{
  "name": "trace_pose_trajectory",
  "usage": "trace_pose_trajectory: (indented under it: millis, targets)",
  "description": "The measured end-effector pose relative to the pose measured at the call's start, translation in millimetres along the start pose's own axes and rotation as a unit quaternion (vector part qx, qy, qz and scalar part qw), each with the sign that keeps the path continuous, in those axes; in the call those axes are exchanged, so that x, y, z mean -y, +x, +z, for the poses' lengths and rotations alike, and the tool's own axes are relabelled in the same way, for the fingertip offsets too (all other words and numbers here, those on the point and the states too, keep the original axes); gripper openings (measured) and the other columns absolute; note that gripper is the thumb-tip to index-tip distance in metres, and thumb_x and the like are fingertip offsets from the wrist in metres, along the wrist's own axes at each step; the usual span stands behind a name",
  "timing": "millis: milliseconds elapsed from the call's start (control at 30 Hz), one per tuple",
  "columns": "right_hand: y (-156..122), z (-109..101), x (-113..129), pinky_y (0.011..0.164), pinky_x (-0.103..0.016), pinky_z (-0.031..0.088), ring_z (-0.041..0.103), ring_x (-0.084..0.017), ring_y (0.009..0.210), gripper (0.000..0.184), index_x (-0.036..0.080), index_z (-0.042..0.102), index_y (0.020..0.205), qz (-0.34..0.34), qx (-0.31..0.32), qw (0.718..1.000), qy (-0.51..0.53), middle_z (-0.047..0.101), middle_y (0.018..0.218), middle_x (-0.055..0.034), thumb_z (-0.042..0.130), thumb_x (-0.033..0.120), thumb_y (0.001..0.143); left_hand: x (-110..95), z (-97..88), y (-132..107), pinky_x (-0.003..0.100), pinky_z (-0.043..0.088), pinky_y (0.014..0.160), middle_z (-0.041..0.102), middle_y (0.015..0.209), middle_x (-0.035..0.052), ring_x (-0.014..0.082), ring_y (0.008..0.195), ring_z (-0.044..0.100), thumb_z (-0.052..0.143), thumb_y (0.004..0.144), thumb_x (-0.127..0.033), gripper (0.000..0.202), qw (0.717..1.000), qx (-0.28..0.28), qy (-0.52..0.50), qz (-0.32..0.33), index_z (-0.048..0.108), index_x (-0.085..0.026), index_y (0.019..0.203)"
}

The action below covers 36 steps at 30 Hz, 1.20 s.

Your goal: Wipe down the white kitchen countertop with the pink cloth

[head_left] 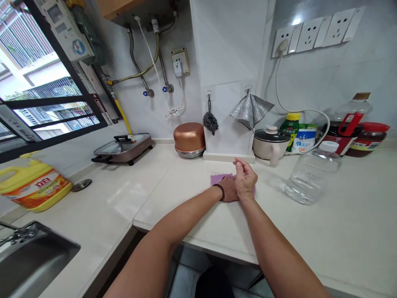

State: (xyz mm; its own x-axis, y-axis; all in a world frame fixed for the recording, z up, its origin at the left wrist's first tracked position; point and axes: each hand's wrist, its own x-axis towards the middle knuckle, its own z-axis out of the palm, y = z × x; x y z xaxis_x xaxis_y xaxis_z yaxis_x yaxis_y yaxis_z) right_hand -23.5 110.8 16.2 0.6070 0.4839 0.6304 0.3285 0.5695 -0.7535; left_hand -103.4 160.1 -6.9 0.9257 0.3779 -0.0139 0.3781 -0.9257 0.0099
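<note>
A purple cloth (216, 179) with a scalloped edge lies on the white countertop (186, 198), mostly covered by my hands. My left hand (229, 189), with a dark beaded bracelet (220, 191) at its wrist, presses down on the cloth and grips it against the surface. Right against it, my right hand (246, 179) is turned palm up with its fingers curled in. No object shows in the right hand. A bit of cloth peeks out beside the right wrist.
A clear bottle (314, 173) stands to the right. Behind are a lidded pot (263, 149), copper-coloured pot (189, 137) and electric pan (119, 153). A yellow detergent jug (40, 186) and metal sink (58, 252) are at left. A scrubber (210, 122) and silvery cloth (250, 111) hang from hooks.
</note>
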Motion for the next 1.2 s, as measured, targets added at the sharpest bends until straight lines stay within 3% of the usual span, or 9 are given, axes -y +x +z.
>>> trace_pose_trajectory:
  millis: [133, 333, 533, 633, 700, 800, 900, 1067, 1200]
  targets:
    - [0, 1, -5, 0.095, -0.043, 0.056, 0.071, -0.027, 0.1, 0.043, 0.019, 0.077, 0.112, -0.006, 0.018, 1.0, -0.004, 0.077, 0.104, -0.0097, 0.057, 0.055, 0.099, 58, -7.8, -21, 0.063, 0.014, 0.13, 0.028, 0.176, 0.006, 0.0291, 0.163, 0.016, 0.046, 0.101, -0.053, 0.069, 0.994, -0.015, -0.043, -0.097, 0.034, -0.031, 0.166]
    - [-4, 2, -3, 0.095, -0.044, 0.054, 0.071, -0.027, 0.1, 0.042, 0.02, 0.078, 0.112, 0.004, 0.037, 0.999, -0.004, 0.077, 0.104, -0.0093, 0.06, 0.055, 0.097, 147, -8.7, -102, 0.059, 0.014, 0.131, 0.025, 0.177, 0.0059, 0.0282, 0.164, 0.017, 0.038, 0.102, -0.053, 0.068, 0.968, -0.017, -0.044, -0.245, 0.034, -0.032, 0.167]
    - [-7, 2, -4, 0.096, -0.046, 0.053, 0.07, -0.028, 0.102, 0.041, 0.022, 0.079, 0.112, 0.004, 0.058, 0.998, -0.02, 0.077, 0.105, -0.0083, 0.061, 0.056, 0.097, 222, -9.0, -170, 0.056, 0.016, 0.131, 0.024, 0.178, 0.0023, 0.0273, 0.163, 0.018, 0.033, 0.102, -0.051, 0.068, 0.903, -0.015, -0.019, -0.43, 0.033, -0.033, 0.167]
    - [-7, 1, -9, 0.095, -0.046, 0.054, 0.07, -0.028, 0.101, 0.043, 0.022, 0.078, 0.112, 0.0, 0.062, 0.998, -0.031, 0.077, 0.106, -0.0086, 0.06, 0.057, 0.097, 245, -11.0, -193, 0.066, 0.023, 0.125, 0.025, 0.177, 0.0079, 0.0346, 0.161, 0.021, 0.028, 0.102, -0.051, 0.07, 0.867, -0.019, -0.018, -0.497, 0.032, -0.029, 0.168]
    - [-6, 1, -11, 0.094, -0.046, 0.054, 0.07, -0.028, 0.101, 0.043, 0.022, 0.078, 0.112, 0.0, 0.066, 0.997, -0.037, 0.077, 0.106, -0.0087, 0.059, 0.058, 0.098, 257, -10.3, -211, 0.073, 0.027, 0.12, 0.024, 0.177, 0.0113, 0.0393, 0.16, 0.021, 0.024, 0.101, -0.053, 0.072, 0.839, -0.028, -0.021, -0.544, 0.031, -0.027, 0.168]
    - [-6, 1, -12, 0.093, -0.045, 0.054, 0.07, -0.027, 0.1, 0.042, 0.022, 0.079, 0.111, 0.001, 0.07, 0.997, -0.038, 0.077, 0.105, -0.0082, 0.06, 0.057, 0.098, 268, -6.0, -244, 0.071, 0.031, 0.117, 0.028, 0.175, 0.0122, 0.041, 0.158, 0.024, 0.022, 0.101, -0.057, 0.073, 0.796, -0.041, -0.018, -0.604, 0.034, -0.028, 0.167]
    - [-6, 1, -13, 0.093, -0.044, 0.053, 0.07, -0.027, 0.099, 0.042, 0.022, 0.079, 0.111, -0.004, 0.073, 0.997, -0.036, 0.077, 0.105, -0.0081, 0.061, 0.057, 0.097, 270, -1.9, -286, 0.067, 0.032, 0.117, 0.036, 0.171, 0.0159, 0.0416, 0.154, 0.031, 0.024, 0.101, -0.056, 0.073, 0.785, -0.042, 0.002, -0.618, 0.037, -0.024, 0.165]
    - [-6, 3, -15, 0.092, -0.044, 0.054, 0.07, -0.027, 0.097, 0.044, 0.021, 0.079, 0.111, -0.004, 0.072, 0.997, -0.032, 0.077, 0.104, -0.0087, 0.061, 0.058, 0.096, 248, -0.7, -358, 0.068, 0.031, 0.117, 0.037, 0.171, 0.0141, 0.0433, 0.152, 0.034, 0.025, 0.101, -0.058, 0.073, 0.751, -0.033, 0.016, -0.659, 0.035, -0.026, 0.166]
    - [-7, 6, -14, 0.091, -0.044, 0.054, 0.07, -0.027, 0.096, 0.045, 0.02, 0.08, 0.112, -0.001, 0.074, 0.997, -0.019, 0.077, 0.102, -0.0094, 0.061, 0.058, 0.096, 218, -0.1, -393, 0.066, 0.031, 0.12, 0.03, 0.174, 0.0127, 0.0397, 0.157, 0.029, 0.023, 0.102, -0.052, 0.071, 0.733, -0.024, 0.007, -0.68, 0.034, -0.026, 0.167]
